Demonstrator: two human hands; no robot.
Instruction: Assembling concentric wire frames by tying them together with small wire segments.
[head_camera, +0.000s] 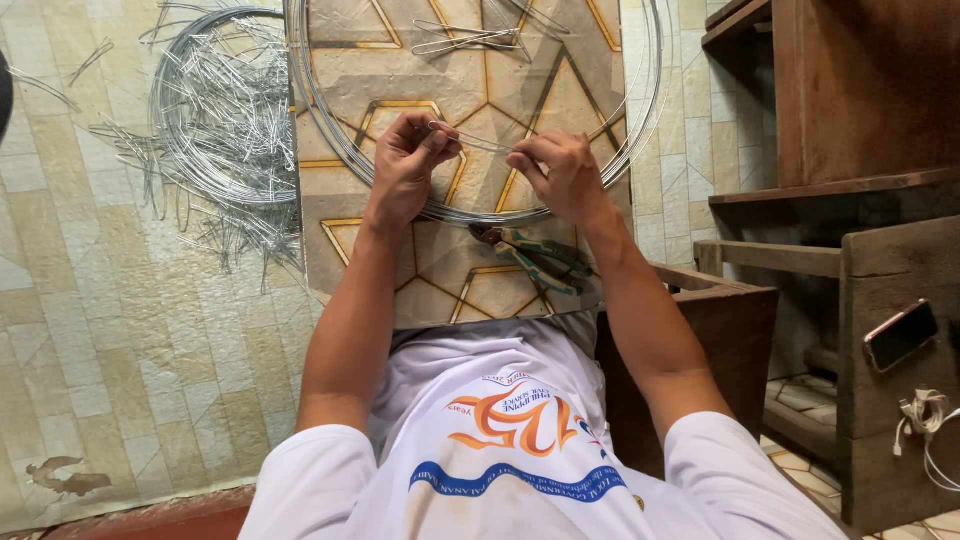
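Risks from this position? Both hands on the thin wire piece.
1. The left hand and right hand pinch a thin silver wire piece bare; its ends may prick the fingers.
2. The big coil of silver wire lies right under the hands, so the piece might snag in it.
3. The green-handled pliers sit beside the right forearm and may get knocked off the patterned board.

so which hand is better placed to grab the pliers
Right, probably. The right hand pinches the wire almost directly above the pliers, which lie by that wrist. The left hand sits farther off and would have to cross over.
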